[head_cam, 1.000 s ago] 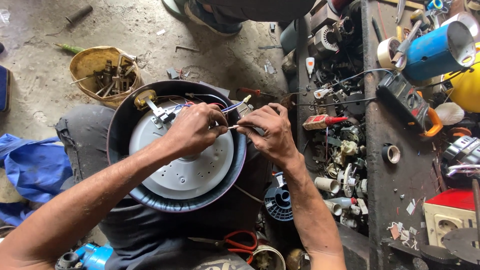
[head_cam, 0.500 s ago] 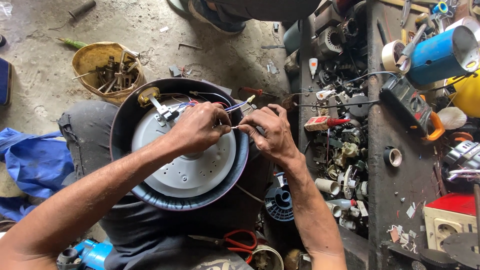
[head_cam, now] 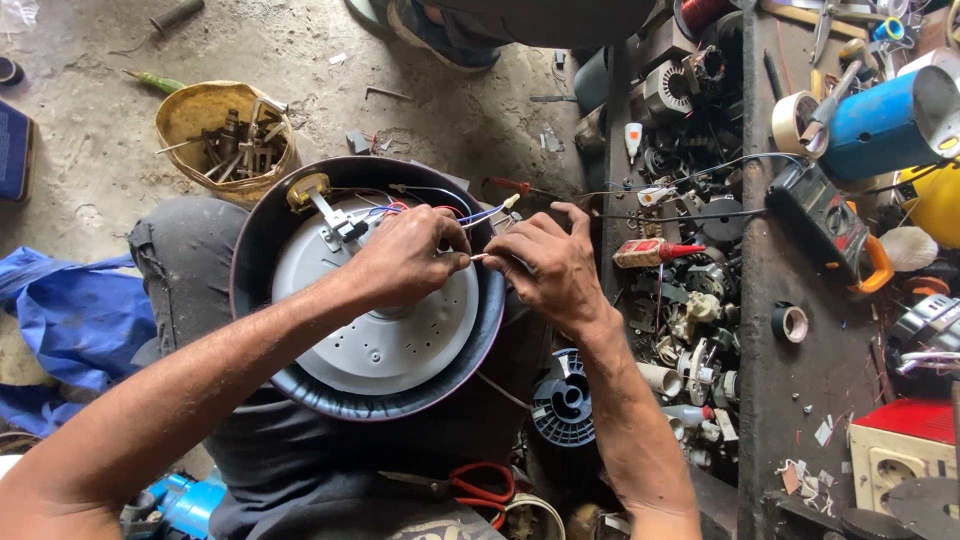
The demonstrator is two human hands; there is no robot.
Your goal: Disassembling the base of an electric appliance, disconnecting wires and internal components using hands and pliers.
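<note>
Two hands meet over the upper right rim of a round black pot that rests upside down on the person's lap, its grey base plate facing up. The left hand lies on the plate with its fingers curled, thumb and forefinger pinched on a thin white wire. The right hand comes in from the right, its fingertips closed on the same wire just beside the left thumb, so the two hands nearly touch. Red, blue and white leads fan out from under the left hand along the pot's top edge, near a small metal bracket and a yellowish round part at the rim.

On the floor beyond the pot stands a yellow bowl full of metal bits. Blue cloth lies at the left. Red-handled scissors rest on the lap near the bottom edge, and a blue spool sits just right of the pot. The dark tabletop at the right carries a roll of tape, a black meter with an orange edge, a blue cylinder and a red and cream socket box.
</note>
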